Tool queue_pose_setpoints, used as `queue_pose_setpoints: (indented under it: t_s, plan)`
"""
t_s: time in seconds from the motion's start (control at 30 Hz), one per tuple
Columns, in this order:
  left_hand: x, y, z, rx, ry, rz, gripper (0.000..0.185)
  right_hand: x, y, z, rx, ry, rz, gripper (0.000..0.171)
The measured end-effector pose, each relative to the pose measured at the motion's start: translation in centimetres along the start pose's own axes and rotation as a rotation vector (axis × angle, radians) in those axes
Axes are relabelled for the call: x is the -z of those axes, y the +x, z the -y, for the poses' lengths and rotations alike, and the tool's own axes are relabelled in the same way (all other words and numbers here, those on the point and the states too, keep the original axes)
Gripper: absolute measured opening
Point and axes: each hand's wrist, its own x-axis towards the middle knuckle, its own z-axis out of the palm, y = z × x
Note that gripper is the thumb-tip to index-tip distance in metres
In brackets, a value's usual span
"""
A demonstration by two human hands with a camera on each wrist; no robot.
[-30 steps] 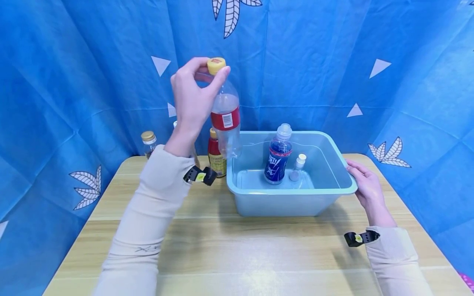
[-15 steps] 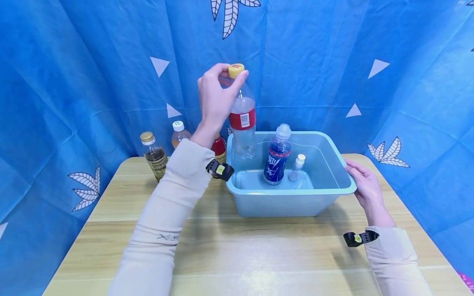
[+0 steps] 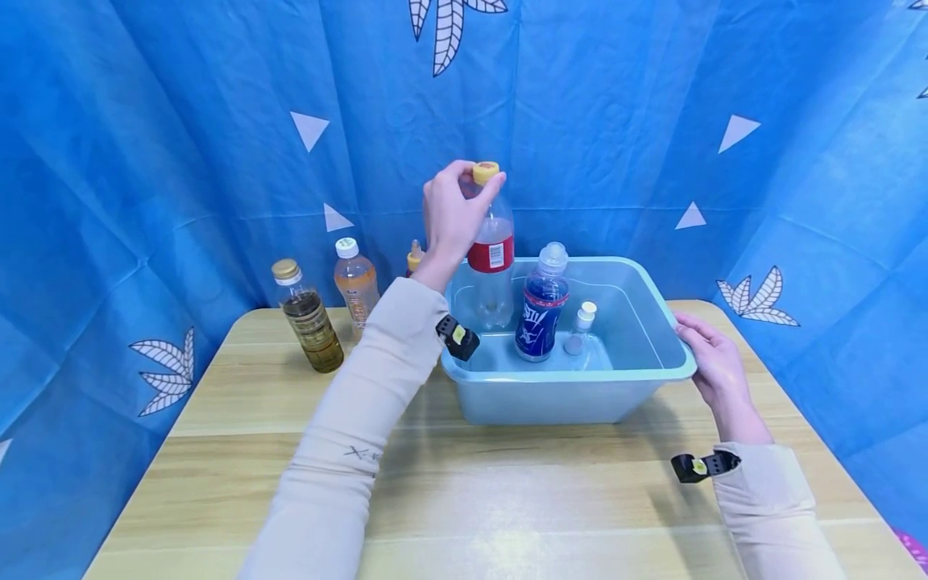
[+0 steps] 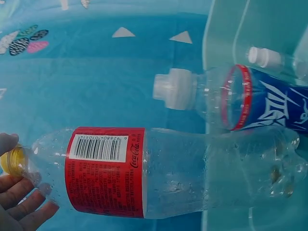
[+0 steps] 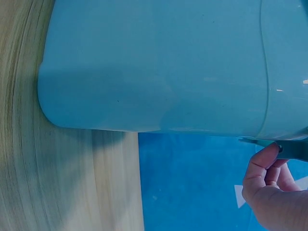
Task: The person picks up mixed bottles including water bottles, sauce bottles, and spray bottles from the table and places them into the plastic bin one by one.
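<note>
My left hand (image 3: 455, 211) pinches the yellow cap of a clear plastic Coca-Cola bottle (image 3: 490, 255) with a red label. Upright, the bottle hangs with its lower part inside the left end of the light blue plastic tub (image 3: 551, 376). In the left wrist view the thumb and fingers hold the yellow cap (image 4: 13, 161). A blue-labelled bottle (image 3: 540, 318) and a small clear bottle with a white cap (image 3: 580, 329) stand inside the tub. At the tub's right end my right hand (image 3: 714, 354) grips the rim (image 5: 293, 149), thumb and fingers curled around it.
Left of the tub stand a bottle of dark liquid with a gold cap (image 3: 313, 326) and a white-capped bottle of orange liquid (image 3: 357, 286). A yellow-topped bottle (image 3: 415, 256) is partly behind my left arm. Blue curtain (image 3: 609, 121) borders the wooden table (image 3: 551, 499).
My left hand has carried the Coca-Cola bottle right and down, from beside the tub's left end to inside it. The right hand stays on the rim.
</note>
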Motion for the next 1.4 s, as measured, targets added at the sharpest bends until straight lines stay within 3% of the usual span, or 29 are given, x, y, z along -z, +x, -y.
queue_pose_setpoints:
  t_s: [0.13,0.37,0.57,0.7,1.4]
  plan:
    - [-0.8,-0.1,1.0,0.020,0.009,0.009,0.039,0.3,0.2,-0.3,0.013,0.006,0.007,0.014]
    - [-1.8,-0.4,2.6,0.031,0.007,0.005,0.037,5.2,5.2,-4.2,0.017,-0.049,-0.004,0.033]
    - [-2.5,-0.6,3.7,0.068,0.031,0.003,0.035,1.4,1.4,-1.1,0.033,-0.025,0.017,0.022]
    - [-2.9,-0.7,4.2,0.096,0.057,0.010,0.035,0.0,0.0,0.1,0.021,-0.002,0.008,0.013]
    - [-3.9,-0.6,6.2,0.199,0.156,0.128,0.036,0.1,0.1,-0.1,-0.002,-0.021,-0.002,0.013]
